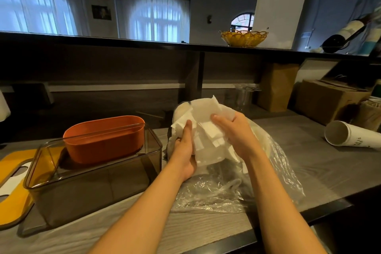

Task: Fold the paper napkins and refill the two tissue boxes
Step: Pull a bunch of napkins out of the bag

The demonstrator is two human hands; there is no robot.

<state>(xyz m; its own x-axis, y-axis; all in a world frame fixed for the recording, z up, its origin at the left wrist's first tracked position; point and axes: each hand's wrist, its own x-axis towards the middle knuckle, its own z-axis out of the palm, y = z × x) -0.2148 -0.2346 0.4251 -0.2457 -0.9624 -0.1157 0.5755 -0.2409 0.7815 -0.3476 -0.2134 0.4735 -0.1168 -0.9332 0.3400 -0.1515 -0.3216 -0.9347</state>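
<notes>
A loose stack of white paper napkins (206,130) is held up above a clear plastic bag (237,183) on the counter. My left hand (184,150) grips the stack from the left, thumb running up its front. My right hand (235,132) holds the right side, thumb on top. To the left stands a clear brownish tissue box (92,183) with no lid. An orange oval tissue box (105,140) sits tilted on the clear box's far rim. A yellow lid (12,194) with a slot lies flat at the far left.
White paper cups (348,136) lie on their side at the right. Cardboard boxes (327,99) and a brown paper bag (276,86) stand behind them. Glass items (245,93) sit at the back. A yellow basket (243,37) rests on the upper ledge. The counter edge (309,216) runs near.
</notes>
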